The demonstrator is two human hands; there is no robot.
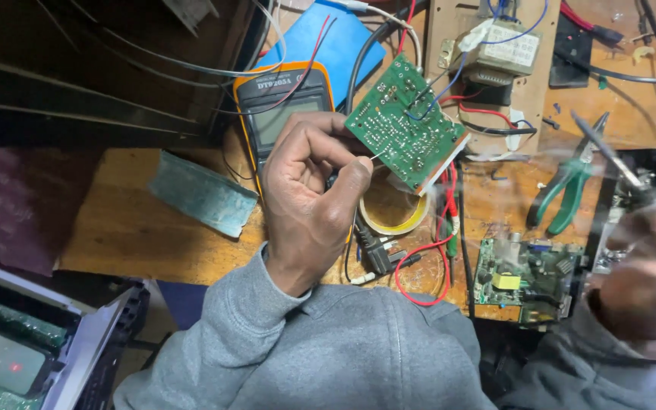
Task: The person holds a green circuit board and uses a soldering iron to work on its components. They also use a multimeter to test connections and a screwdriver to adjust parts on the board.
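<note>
My left hand is closed, thumb and fingers pinching a thin solder wire whose end touches the solder side of a green circuit board. The board stands tilted above the bench, with red, blue and black leads running off its top. My right hand, blurred at the right edge, grips a soldering iron whose tip points up and left, well clear of the board. A faint wisp of smoke hangs near the iron.
Behind my left hand lies an orange multimeter. A tape roll, green-handled pliers, a second circuit board, a transformer on a wooden panel, loose red and black cables and a blue pad crowd the wooden bench.
</note>
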